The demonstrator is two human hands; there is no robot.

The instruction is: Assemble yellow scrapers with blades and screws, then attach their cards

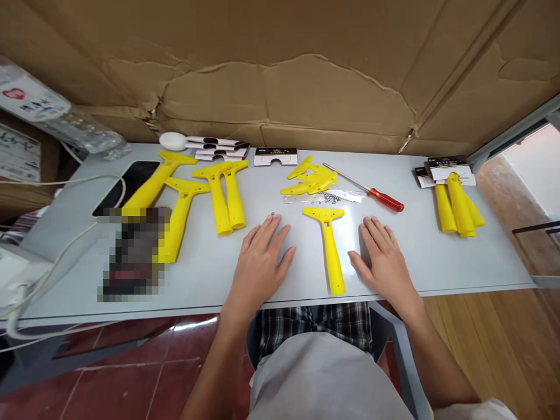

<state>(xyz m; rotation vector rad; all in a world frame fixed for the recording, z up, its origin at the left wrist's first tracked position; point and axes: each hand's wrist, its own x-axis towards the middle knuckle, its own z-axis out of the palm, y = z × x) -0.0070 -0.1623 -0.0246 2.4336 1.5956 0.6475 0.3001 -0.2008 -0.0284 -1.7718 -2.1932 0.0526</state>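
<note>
In the head view, two bare hands lie palm down on the tabletop (280, 286), fingers extended. Each grip is open and holds nothing. Between them, touching neither, is one yellow handle (333, 262) with a wide flat head, its head toward 12 o'clock and its round end at the near edge.

Taking that handle as the clock's centre, the left hand (261, 262) is at 9 o'clock, with one tiny dark part (273, 214) right by its fingertips. The right hand (385, 259) is at 3 o'clock.

At 12 o'clock is a pile of at least four small yellow pieces (324, 182), beside at least two metal strips (301, 199) and a cluster of small hardware (331, 198), too small to count. One red-handled screwdriver (385, 199) lies between 1 and 2 o'clock.

At 2 o'clock are three yellow tubes (459, 204) with at least two printed cards (450, 169).

At 10 o'clock are four more wide-headed handles (219, 198), one dark slab (126, 186) and, farther out, one clear bottle (65, 119). One folded card (275, 157) sits at 11 o'clock.
</note>
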